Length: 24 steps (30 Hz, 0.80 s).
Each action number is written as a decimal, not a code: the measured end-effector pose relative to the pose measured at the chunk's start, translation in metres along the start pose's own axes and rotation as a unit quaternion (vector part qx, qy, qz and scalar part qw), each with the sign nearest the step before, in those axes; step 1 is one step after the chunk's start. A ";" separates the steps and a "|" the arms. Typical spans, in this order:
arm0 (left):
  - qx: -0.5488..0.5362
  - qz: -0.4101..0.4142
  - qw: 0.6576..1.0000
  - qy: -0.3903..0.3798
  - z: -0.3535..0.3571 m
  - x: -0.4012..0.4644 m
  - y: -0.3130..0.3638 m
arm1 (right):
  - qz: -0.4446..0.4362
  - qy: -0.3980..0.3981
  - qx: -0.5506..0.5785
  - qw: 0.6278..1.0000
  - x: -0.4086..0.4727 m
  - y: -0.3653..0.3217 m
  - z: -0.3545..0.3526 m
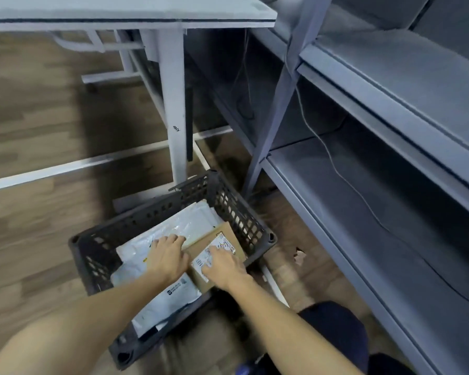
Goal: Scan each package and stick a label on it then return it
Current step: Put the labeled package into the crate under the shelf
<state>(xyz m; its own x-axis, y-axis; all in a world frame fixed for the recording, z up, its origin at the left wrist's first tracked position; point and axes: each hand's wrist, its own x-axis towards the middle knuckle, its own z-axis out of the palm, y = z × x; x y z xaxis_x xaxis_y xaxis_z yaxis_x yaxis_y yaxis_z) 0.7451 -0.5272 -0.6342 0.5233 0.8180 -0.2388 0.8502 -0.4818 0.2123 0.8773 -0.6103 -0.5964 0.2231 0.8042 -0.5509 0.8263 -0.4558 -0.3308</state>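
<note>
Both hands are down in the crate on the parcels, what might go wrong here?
The flat brown cardboard box lies atop slippery white plastic mailers, so it may slide as the hands lift. The right hand covers its printed label, risking a crease. The dark perforated plastic crate wall may snag it.

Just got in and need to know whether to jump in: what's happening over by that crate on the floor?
A person is bent over a dark slatted crate on the wood floor, both hands in it. The left hand rests on the edge of a cardboard box; the right hand lies on the box's printed label. White plastic mailers lie beside and under the box. The box has not left the crate, so whether it is being picked up or put back isn't clear.
</note>
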 end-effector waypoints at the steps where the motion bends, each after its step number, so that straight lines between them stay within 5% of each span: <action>1: 0.009 0.002 1.000 -0.004 0.007 0.001 -0.007 | -0.001 -0.007 -0.002 1.000 0.005 -0.002 0.007; 13: -0.052 -0.008 0.998 0.017 0.048 -0.010 -0.050 | 0.031 -0.099 0.048 0.993 0.046 -0.025 0.079; 24: -0.052 -0.081 0.995 0.023 0.051 -0.023 -0.082 | 0.061 -0.085 0.173 0.979 0.057 -0.042 0.107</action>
<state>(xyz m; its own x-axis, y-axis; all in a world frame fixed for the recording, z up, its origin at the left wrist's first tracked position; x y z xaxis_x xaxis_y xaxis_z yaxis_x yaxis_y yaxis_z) 0.6664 -0.5221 -0.6942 0.3738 0.8971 -0.2356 0.9116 -0.3086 0.2716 0.7997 -0.5865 -0.6960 0.1954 0.6739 -0.7125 0.5674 -0.6702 -0.4784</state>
